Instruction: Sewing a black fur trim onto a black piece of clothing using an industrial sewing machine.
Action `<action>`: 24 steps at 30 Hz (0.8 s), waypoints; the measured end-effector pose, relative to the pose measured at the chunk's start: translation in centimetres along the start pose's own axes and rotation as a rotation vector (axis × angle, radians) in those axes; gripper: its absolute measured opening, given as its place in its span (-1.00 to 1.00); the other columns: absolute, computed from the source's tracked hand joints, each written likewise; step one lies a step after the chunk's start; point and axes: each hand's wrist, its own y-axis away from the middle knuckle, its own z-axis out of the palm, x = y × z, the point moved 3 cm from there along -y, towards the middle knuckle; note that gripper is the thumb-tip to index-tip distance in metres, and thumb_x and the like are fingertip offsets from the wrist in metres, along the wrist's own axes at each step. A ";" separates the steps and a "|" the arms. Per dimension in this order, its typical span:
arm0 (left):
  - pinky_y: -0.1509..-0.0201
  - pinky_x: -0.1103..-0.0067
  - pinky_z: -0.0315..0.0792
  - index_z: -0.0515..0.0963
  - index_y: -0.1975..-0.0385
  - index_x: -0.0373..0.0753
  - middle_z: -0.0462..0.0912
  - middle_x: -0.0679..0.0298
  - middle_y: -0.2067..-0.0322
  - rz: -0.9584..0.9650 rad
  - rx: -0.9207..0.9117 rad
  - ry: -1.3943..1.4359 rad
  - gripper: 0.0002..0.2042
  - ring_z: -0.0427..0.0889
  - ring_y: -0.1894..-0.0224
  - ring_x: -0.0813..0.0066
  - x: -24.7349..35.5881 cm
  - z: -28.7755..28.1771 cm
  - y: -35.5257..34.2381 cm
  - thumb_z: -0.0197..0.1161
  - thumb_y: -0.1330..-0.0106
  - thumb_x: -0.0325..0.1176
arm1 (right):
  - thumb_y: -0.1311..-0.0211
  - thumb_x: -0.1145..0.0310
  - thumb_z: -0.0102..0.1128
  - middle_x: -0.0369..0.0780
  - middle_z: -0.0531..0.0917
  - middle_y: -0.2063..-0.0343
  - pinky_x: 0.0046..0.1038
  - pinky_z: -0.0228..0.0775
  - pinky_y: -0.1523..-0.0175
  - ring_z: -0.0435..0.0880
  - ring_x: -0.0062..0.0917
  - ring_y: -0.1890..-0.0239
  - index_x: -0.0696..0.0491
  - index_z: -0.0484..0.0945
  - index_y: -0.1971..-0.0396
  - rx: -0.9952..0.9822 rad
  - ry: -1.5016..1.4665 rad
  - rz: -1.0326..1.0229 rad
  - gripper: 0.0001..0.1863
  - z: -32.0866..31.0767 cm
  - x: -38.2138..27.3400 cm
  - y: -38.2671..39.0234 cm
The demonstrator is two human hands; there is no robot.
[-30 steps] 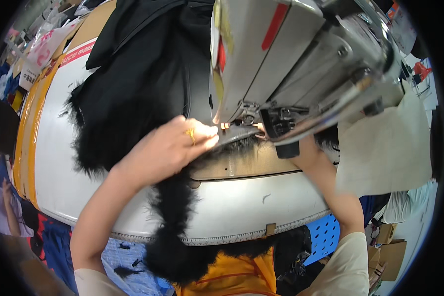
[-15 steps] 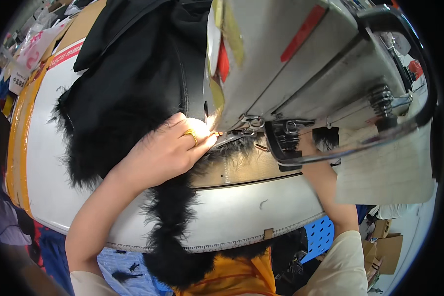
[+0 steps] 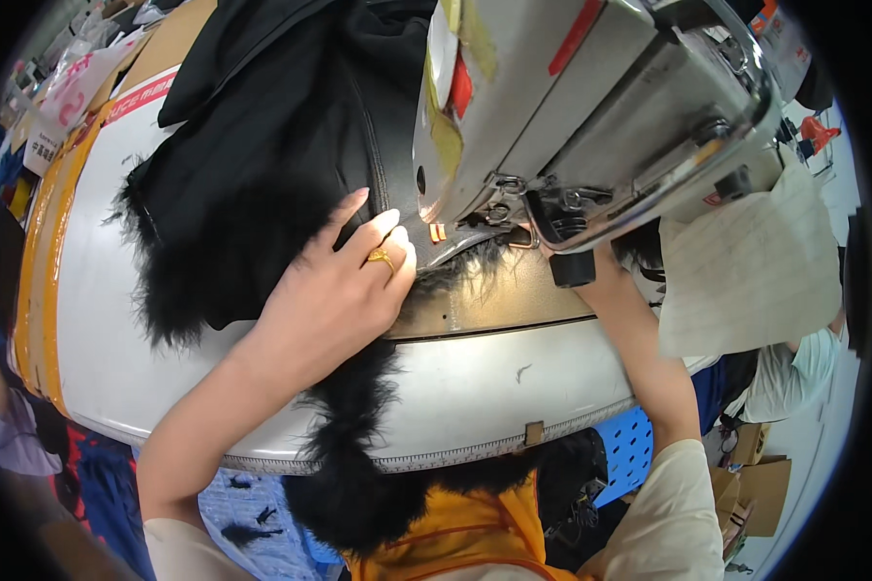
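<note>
The black garment lies across the table, mostly left of the sewing machine, with one edge running in beneath the machine's head. Shaggy black fur borders it, and a fur strip trails from below the left hand over the table's front edge toward the lap.

The left hand rests palm down on the garment, just beside the lit sewing area, its fingers loosely spread and a little bent; a yellow ring circles one finger. I can't tell whether it pinches any cloth underneath. The right hand reaches in behind the machine, mostly hidden, so how far open it is and what it holds I can't tell.

A tan plate sits in the white table, and a measuring tape follows its near rim. Pale cloth hangs at right, above some boxes.
</note>
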 end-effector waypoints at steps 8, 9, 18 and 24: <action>-0.31 0.39 0.29 0.57 0.11 -0.05 0.60 0.42 0.07 0.155 0.094 0.283 -0.72 0.52 -0.06 0.46 -5.0 2.5 0.6 0.07 -0.18 -0.39 | 0.11 0.44 0.23 -0.17 0.64 0.41 -0.32 0.45 0.15 0.62 -0.34 0.29 0.06 0.67 0.42 0.143 0.052 0.036 -0.83 -7.2 -2.7 -0.3; -0.27 0.43 0.31 0.56 0.09 -0.08 0.59 0.39 0.04 0.216 0.087 0.277 -0.72 0.51 -0.07 0.46 -4.1 2.4 0.1 0.04 -0.21 -0.40 | 0.09 0.46 0.21 -0.19 0.64 0.41 -0.33 0.45 0.18 0.61 -0.38 0.28 0.06 0.65 0.39 0.203 -0.034 -0.006 -0.81 -6.8 -1.7 1.3; -0.16 0.42 0.41 0.55 0.04 -0.19 0.56 0.30 -0.02 0.259 0.036 0.406 -0.59 0.52 -0.10 0.30 -1.8 1.7 0.2 0.15 -0.02 -0.47 | 0.10 0.50 0.19 -0.41 0.53 -0.01 -0.46 0.41 -0.02 0.55 -0.55 0.07 -0.05 0.48 -0.04 0.258 -0.076 -0.328 -0.44 -9.5 -6.8 1.8; -0.08 0.53 0.44 0.57 0.17 -0.20 0.60 0.31 0.09 0.164 -0.013 0.380 -0.73 0.56 -0.03 0.40 -2.3 -0.1 1.3 0.13 -0.11 -0.51 | 0.04 0.51 0.13 -0.40 0.55 0.23 -0.54 0.51 0.31 0.56 -0.57 0.22 0.00 0.56 0.08 0.388 -0.225 -0.278 -0.59 -7.5 -6.8 0.7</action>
